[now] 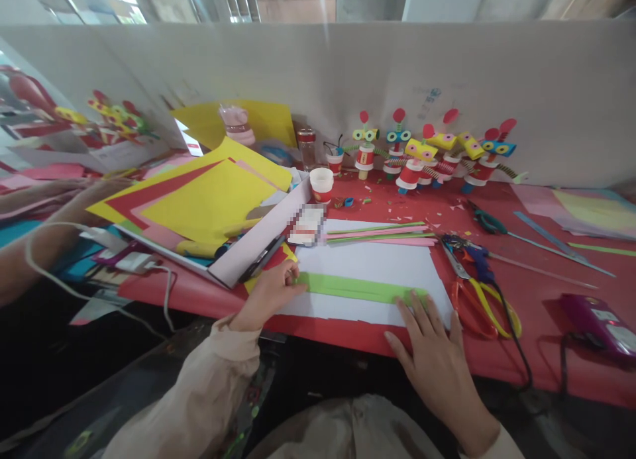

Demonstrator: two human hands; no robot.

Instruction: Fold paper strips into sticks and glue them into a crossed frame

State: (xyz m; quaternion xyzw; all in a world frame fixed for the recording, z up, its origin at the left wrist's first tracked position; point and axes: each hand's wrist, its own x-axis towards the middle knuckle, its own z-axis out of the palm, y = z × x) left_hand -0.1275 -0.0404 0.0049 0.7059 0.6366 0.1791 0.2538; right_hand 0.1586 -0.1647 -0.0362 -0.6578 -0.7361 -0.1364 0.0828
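A long green paper strip [348,288] lies across a white sheet [370,255] in front of me. At the strip's left end, my left hand [276,288] has its fingers curled and pinched on the paper. My right hand [430,333] rests flat, fingers spread, with its fingertips on the strip's right end. Above the strip, a bundle of thin pink and green paper strips [382,234] lies along the top of the white sheet. Scissors with red and yellow handles [484,306] lie just right of the sheet.
A box [263,230] heaped with yellow paper [213,201] stands left, beside a phone [307,224] and paper cup [321,184]. Several paper-cup figures [412,167] line the back. A glue gun [477,260], pliers [487,219] and purple power strip [601,323] lie right. Another person's arm [44,240] reaches in left.
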